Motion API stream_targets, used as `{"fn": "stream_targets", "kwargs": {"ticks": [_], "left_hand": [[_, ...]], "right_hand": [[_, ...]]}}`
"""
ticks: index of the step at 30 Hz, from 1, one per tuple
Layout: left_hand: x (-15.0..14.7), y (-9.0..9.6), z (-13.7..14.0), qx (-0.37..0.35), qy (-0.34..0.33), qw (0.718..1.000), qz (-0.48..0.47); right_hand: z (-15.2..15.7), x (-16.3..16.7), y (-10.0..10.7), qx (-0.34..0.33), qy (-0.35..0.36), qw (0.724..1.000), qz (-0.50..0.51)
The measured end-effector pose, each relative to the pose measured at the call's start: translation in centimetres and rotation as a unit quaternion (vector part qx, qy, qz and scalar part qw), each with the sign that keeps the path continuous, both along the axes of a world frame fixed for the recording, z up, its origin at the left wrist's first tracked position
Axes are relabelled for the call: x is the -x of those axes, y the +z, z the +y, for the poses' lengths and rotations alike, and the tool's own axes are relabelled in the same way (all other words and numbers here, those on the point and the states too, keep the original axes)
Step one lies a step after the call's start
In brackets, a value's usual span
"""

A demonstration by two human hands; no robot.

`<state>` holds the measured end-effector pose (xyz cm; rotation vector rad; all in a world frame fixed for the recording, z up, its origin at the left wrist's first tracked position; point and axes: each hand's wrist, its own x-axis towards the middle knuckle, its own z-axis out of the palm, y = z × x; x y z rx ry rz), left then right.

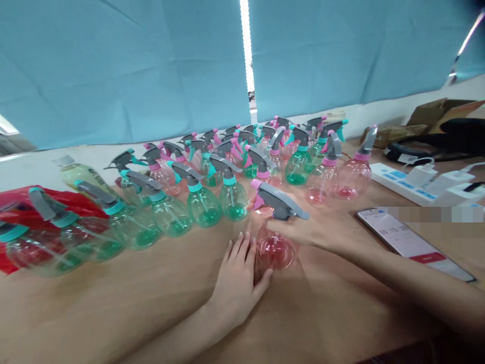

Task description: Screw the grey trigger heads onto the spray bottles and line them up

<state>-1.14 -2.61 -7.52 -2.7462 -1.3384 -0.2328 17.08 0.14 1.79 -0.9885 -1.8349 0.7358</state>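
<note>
A pink spray bottle (pixel 278 251) with a grey and pink trigger head (pixel 280 201) stands upright on the wooden table in front of me. My right hand (pixel 282 230) reaches in from the right and is closed around its neck, just under the trigger head; the head hides part of the fingers. On the bottle's left side, my left hand (pixel 238 283) lies low with fingers stretched out and thumb apart, its inner edge against or very near the bottle's base. Closest behind are a green spray bottle (pixel 234 201) and another green spray bottle (pixel 204 205).
Several more green and pink spray bottles crowd the back and left. A red plastic bag (pixel 71 202) and a labelled drink bottle (pixel 85 174) are behind them at left. To the right lie a phone (pixel 409 240), a white power strip (pixel 397 183) with chargers, and a cardboard box (pixel 441 115).
</note>
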Motion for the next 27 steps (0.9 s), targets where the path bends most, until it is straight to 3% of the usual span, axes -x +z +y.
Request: {"fn": "stream_targets", "kwargs": {"ticks": [21,27], "left_hand": [[0.3,-0.6,0.2,-0.014,-0.010,1.000,-0.015],[0.2,-0.3,0.2,0.002,-0.005,1.000,-0.008]], "right_hand": [[-0.5,0.0,1.3,-0.032,-0.070,0.989,-0.125],[-0.5,0.2,1.1,-0.036,-0.057,0.993,-0.098]]}}
